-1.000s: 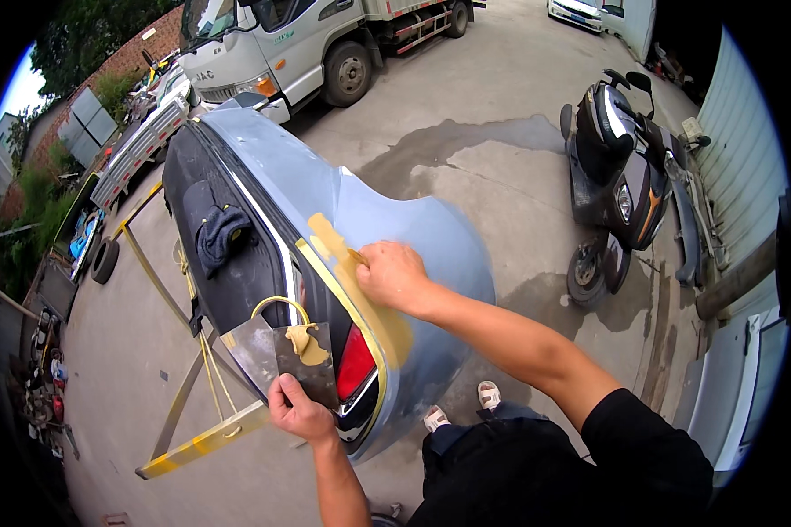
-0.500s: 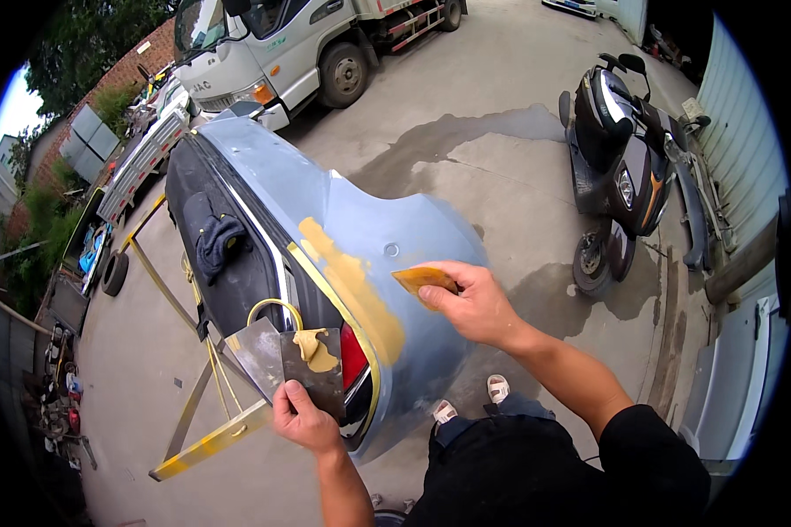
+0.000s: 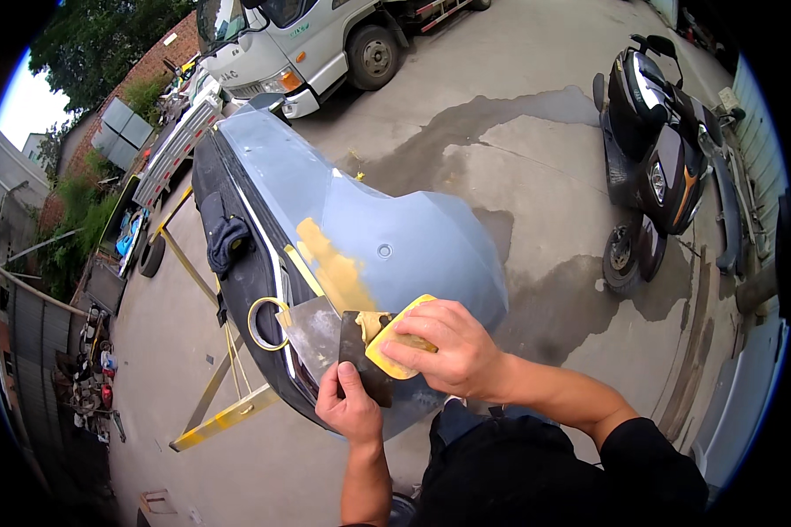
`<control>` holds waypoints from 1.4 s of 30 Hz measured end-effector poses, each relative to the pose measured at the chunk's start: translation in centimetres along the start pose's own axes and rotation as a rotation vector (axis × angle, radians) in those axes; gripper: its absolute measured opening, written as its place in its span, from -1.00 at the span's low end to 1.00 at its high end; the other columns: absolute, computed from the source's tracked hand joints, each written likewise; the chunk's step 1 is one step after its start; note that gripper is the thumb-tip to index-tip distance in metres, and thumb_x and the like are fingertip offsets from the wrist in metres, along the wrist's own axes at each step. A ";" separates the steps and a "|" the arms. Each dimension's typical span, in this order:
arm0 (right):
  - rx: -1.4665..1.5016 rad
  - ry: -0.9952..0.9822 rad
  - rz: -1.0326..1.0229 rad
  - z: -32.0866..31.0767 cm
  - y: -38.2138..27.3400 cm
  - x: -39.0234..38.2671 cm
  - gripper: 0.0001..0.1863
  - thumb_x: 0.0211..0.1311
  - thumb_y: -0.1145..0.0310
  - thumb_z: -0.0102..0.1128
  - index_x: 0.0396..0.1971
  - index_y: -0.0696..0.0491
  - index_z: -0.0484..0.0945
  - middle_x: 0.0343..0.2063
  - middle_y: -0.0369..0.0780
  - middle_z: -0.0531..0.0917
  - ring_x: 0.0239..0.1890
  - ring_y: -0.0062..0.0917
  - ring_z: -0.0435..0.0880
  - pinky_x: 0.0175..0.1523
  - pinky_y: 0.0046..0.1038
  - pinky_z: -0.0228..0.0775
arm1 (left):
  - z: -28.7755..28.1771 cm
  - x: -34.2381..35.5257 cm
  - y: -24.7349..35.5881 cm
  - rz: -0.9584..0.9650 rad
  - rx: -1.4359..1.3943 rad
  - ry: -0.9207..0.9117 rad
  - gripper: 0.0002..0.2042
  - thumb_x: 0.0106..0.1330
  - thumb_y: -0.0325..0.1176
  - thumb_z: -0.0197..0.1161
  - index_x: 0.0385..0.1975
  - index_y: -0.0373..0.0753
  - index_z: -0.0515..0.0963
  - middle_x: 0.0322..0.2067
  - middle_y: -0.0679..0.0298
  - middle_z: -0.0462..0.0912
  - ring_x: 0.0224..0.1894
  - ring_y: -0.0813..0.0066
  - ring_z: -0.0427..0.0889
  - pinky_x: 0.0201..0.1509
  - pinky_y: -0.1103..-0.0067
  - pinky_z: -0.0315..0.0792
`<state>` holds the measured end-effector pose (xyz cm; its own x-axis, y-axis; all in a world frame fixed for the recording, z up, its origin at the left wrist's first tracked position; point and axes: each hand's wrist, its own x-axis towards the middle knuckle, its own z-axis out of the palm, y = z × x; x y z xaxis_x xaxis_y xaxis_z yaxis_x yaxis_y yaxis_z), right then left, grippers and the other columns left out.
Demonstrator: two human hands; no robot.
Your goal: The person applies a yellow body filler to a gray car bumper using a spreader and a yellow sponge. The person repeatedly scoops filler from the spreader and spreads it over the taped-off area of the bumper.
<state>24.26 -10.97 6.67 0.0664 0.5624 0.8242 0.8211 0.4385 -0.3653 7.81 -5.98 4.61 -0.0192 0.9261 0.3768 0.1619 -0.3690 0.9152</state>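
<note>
My left hand (image 3: 353,411) grips a flat metal mixing plate (image 3: 315,334), pale at one end and dark at the other. A lump of tan putty (image 3: 369,323) lies on its dark part. In my right hand (image 3: 462,350) is a yellow putty spreader (image 3: 385,358), pressed against or just over the plate beside the lump; exact contact is hidden. Beyond both hands stands a grey-blue car body panel (image 3: 439,233) with a smeared tan putty patch (image 3: 334,263). A roll of masking tape (image 3: 253,327) sits left of the plate, over the dark trim.
A yellow metal stand (image 3: 224,417) is under the car part, and dark cloth (image 3: 228,244) lies on its black trim. A white truck (image 3: 281,48) stands at the far left, a black scooter (image 3: 655,158) to the right. Wet patches mark the concrete floor (image 3: 536,176).
My right hand has come down and left from above the panel, bringing the spreader to the putty on the plate. My left hand and the plate have shifted right. The view has moved slightly.
</note>
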 end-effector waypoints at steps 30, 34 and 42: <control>0.094 -0.304 1.040 12.1 4.2 5.3 -0.80 0.05 0.37 0.02 -0.44 0.18 0.54 -0.43 -0.01 0.61 -0.37 -0.12 0.56 -0.25 -0.21 0.40 | -9.1 10.2 -10.5 0.100 -0.146 -0.054 -0.72 0.36 -0.28 0.10 -0.35 -0.45 0.53 -0.45 0.26 0.56 -0.40 0.59 0.43 -0.28 0.66 0.33; 0.081 -0.236 1.154 10.2 4.5 6.8 -0.79 0.08 0.33 0.06 -0.44 0.19 0.54 -0.47 -0.01 0.62 -0.46 -0.14 0.54 -0.33 -0.28 0.38 | -9.3 10.4 -10.6 0.102 -0.164 -0.083 -0.73 0.38 -0.29 0.06 -0.34 -0.43 0.51 -0.44 0.28 0.53 -0.38 0.60 0.41 -0.27 0.66 0.32; -0.328 -0.370 0.822 13.2 6.9 5.8 -0.78 0.03 0.39 -0.05 -0.41 0.18 0.54 -0.40 0.00 0.60 -0.26 -0.10 0.56 -0.15 -0.14 0.38 | -8.9 10.1 -10.1 0.098 -0.172 -0.052 -0.73 0.39 -0.30 0.06 -0.35 -0.43 0.51 -0.46 0.30 0.51 -0.40 0.62 0.39 -0.30 0.68 0.30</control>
<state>22.77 4.60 3.24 0.5554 0.8172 0.1541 0.7189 -0.3787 -0.5829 -2.76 6.38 0.40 0.0401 0.8861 0.4618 -0.0106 -0.4618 0.8869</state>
